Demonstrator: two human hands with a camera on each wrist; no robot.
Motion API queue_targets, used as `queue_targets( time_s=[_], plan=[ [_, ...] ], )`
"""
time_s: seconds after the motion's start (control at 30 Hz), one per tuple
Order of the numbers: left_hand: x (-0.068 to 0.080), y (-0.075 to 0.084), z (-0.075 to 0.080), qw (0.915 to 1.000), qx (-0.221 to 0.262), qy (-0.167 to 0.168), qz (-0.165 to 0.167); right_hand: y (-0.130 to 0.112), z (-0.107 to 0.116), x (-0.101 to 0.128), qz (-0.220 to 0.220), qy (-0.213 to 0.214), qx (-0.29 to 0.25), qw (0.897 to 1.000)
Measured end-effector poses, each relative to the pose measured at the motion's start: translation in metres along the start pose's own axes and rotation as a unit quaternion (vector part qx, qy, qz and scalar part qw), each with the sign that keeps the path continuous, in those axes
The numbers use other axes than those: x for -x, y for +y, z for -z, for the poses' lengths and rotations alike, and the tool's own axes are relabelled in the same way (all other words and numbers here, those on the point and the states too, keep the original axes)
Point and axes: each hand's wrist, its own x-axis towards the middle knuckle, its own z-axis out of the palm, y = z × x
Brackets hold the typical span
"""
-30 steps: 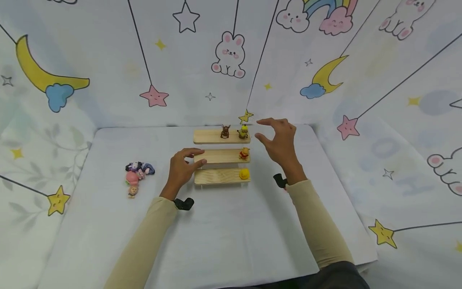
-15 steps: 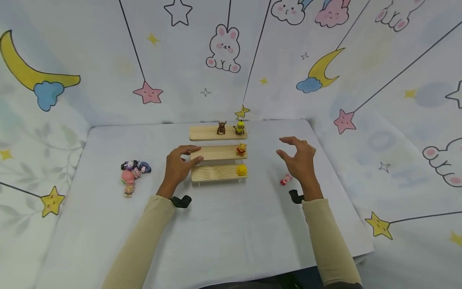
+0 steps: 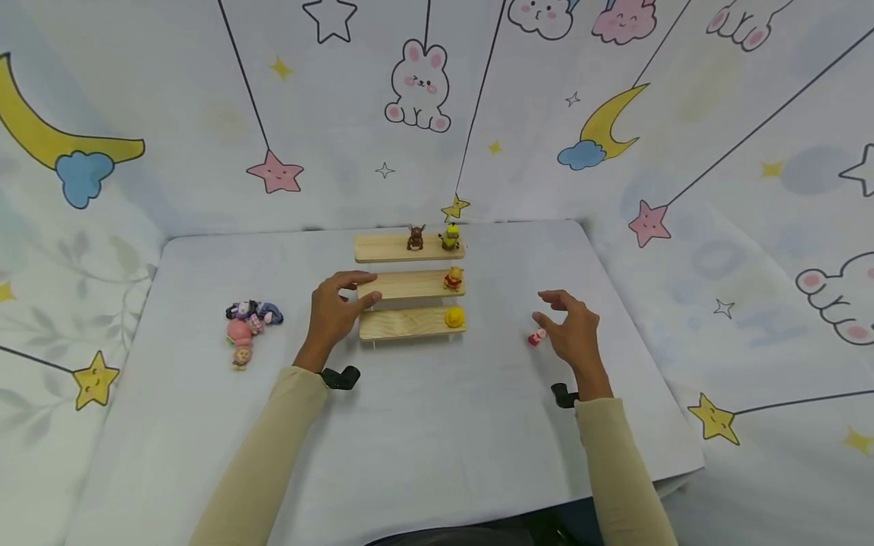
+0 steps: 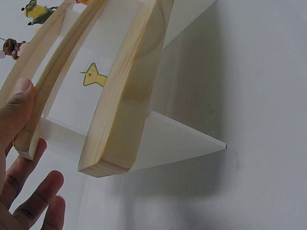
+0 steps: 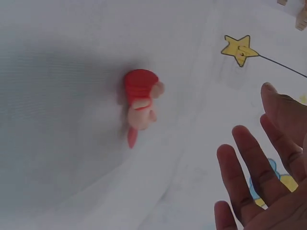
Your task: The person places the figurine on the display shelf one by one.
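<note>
My left hand (image 3: 333, 309) pinches the left end of the middle board on a three-step wooden shelf (image 3: 403, 286). The thumb lies on top of that board and a finger is beneath it in the left wrist view. My right hand (image 3: 576, 334), fingers spread and holding nothing, hovers beside a small pink-and-red figurine (image 5: 140, 91) lying on the table. On the shelf's right side stand a yellow bear figurine in red (image 3: 453, 278), a yellow round figurine (image 3: 454, 316), a minion-like figurine (image 3: 450, 236) and a brown figurine (image 3: 415, 238).
A cluster of several small figurines, including a pink one (image 3: 239, 331), lies on the white table (image 3: 423, 432) to the left. A patterned cloth backdrop (image 3: 341, 114) rises behind and at both sides of the table.
My right hand has moved from beside the top board, right and toward me, down to the pink-and-red figurine. The left hand keeps its hold on the shelf. The head view has shifted slightly.
</note>
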Motion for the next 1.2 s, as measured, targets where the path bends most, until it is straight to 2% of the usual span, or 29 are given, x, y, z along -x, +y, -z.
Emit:
queue_targets(
  time_s=[0.3,0.57,1.2],
  plan=[
    [-0.001,-0.001,0.000,1.0000,-0.004,-0.001,0.001,0.025,-0.014,0.004,-0.041,-0.024,0.017,0.999],
    [-0.001,-0.002,0.000,1.0000,-0.002,-0.004,0.002,0.038,-0.024,0.005,-0.088,-0.039,0.025,0.995],
    [0.000,-0.001,-0.001,1.0000,0.002,-0.002,0.003,0.032,-0.026,0.015,-0.114,-0.074,0.021,0.990]
  ],
)
